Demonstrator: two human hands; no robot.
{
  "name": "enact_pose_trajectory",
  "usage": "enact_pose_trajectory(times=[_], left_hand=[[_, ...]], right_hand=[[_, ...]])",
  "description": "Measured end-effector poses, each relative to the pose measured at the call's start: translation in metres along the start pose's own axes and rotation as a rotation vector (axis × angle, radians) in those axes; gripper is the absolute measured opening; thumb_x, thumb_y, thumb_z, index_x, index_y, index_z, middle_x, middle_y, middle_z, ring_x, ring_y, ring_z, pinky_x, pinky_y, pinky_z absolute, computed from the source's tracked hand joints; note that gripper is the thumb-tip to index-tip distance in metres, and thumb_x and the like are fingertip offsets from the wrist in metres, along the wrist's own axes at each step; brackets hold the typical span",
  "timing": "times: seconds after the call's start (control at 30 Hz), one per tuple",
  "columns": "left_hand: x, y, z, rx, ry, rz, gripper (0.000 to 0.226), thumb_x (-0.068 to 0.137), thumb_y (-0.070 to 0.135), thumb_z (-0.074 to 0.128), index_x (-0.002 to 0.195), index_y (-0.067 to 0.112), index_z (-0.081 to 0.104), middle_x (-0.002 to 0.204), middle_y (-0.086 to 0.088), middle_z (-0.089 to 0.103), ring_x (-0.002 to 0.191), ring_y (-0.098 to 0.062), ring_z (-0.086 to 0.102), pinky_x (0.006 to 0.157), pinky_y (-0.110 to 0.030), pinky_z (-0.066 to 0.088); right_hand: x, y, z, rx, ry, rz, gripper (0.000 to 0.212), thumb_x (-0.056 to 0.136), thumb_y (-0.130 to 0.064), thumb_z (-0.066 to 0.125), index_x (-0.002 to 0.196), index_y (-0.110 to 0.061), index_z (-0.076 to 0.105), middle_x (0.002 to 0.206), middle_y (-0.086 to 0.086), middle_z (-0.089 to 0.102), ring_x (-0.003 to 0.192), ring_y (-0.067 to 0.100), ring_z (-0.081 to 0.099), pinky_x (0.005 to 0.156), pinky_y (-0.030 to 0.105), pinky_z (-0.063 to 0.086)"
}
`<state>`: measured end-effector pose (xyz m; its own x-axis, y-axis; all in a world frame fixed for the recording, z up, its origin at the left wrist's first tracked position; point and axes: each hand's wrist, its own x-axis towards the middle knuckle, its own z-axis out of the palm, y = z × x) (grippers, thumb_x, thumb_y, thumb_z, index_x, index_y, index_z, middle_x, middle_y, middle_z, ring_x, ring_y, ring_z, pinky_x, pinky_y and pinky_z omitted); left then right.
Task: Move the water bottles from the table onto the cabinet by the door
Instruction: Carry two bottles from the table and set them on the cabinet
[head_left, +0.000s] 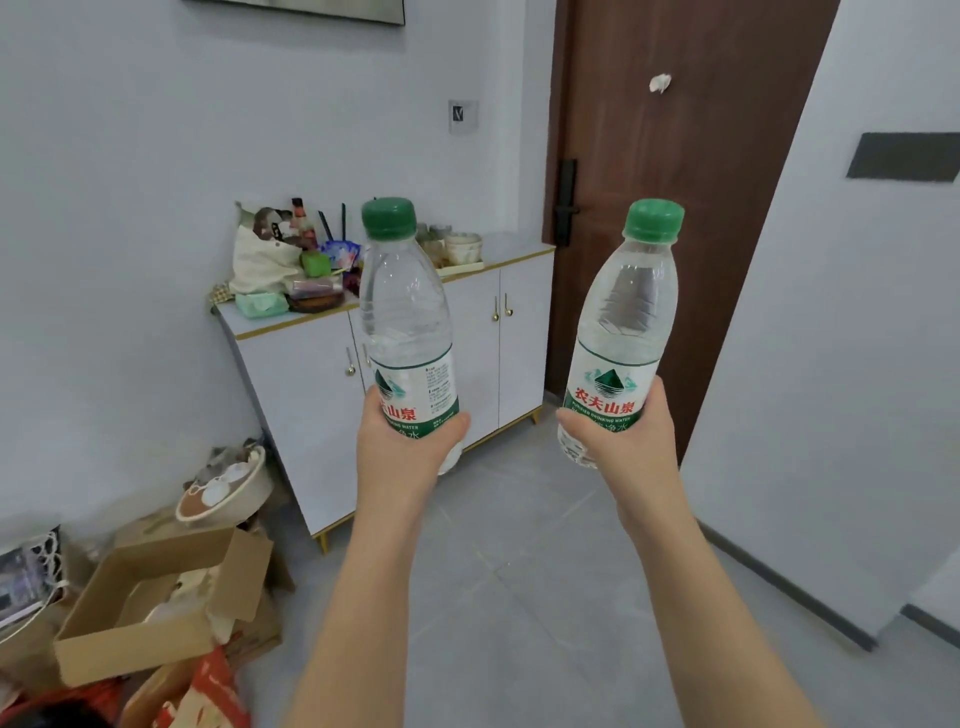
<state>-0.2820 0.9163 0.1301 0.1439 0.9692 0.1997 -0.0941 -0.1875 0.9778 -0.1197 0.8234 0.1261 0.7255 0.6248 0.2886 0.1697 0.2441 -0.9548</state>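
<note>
Two clear plastic water bottles are held upright in mid-air at the centre of the frame, well apart, above a grey tiled floor (519, 545). The left hand (400, 452) grips the left bottle (405, 322) low on its label, fingers (455, 423) curled round it. The right hand (621, 447) grasps the right bottle (623, 322) the same way, fingers (652, 402) wrapped round the lower label, and this bottle tilts slightly to the right.

Both bottles carry ribbed green screw caps and look full of clear water. Each has a white label edged in green with a green mountain emblem. The right label reads 农夫山泉 in red, with "PURIFIED DRINKING WATER" in white on the green band below. On the left label only 山泉 shows in red beside a block of print too small to read.

Behind the left bottle, at centre frame, stands a white cabinet (296, 405) with gold trim and small gold knobs. Its top holds a cloth bag (260, 260), packets and a tray of cups (462, 249). A brown door (675, 130) with a dark handle stands at upper right, just beside the cabinet. An open cardboard box (145, 597) sits on the floor at lower left.
</note>
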Motion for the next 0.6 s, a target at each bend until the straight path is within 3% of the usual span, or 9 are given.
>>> enact_pose_trajectory(times=[0.07,0.23,0.4,0.6], left_hand=[[0.037,-0.006,0.003,0.009,-0.038,0.002,0.053,0.064,0.01,0.085,0.102,0.033,0.057,0.102,0.008,0.07,0.095,-0.013,0.067,0.089,-0.046,0.056],[0.11,-0.022,0.016,0.025,-0.113,0.01,0.05,0.06,0.017,0.085,0.096,0.035,0.055,0.096,0.011,0.07,0.092,-0.013,0.067,0.086,-0.049,0.056],[0.158,-0.043,0.039,0.028,-0.128,-0.014,0.05,0.059,0.02,0.085,0.097,0.035,0.056,0.096,0.011,0.07,0.092,-0.014,0.067,0.083,-0.05,0.057],[0.218,-0.069,0.086,0.032,-0.124,-0.023,0.053,0.064,0.013,0.085,0.104,0.032,0.056,0.101,0.009,0.07,0.094,-0.012,0.067,0.085,-0.045,0.057]], right_hand=[[0.025,0.006,0.019,0.005,0.035,-0.001,0.058,0.072,0.001,0.081,0.109,-0.032,0.051,0.104,-0.008,0.065,0.092,0.004,0.065,0.073,0.023,0.053],[0.074,0.023,0.05,-0.039,0.089,-0.007,0.061,0.072,0.0,0.081,0.117,-0.025,0.05,0.105,-0.006,0.065,0.094,0.007,0.065,0.068,0.02,0.054],[0.12,0.041,0.066,-0.073,0.098,0.003,0.059,0.072,0.005,0.08,0.115,-0.023,0.05,0.099,-0.006,0.064,0.077,-0.003,0.065,0.058,0.015,0.054],[0.191,0.078,0.068,-0.088,0.074,0.015,0.057,0.071,0.004,0.081,0.111,-0.026,0.052,0.099,-0.004,0.066,0.081,0.004,0.065,0.061,0.019,0.056]])
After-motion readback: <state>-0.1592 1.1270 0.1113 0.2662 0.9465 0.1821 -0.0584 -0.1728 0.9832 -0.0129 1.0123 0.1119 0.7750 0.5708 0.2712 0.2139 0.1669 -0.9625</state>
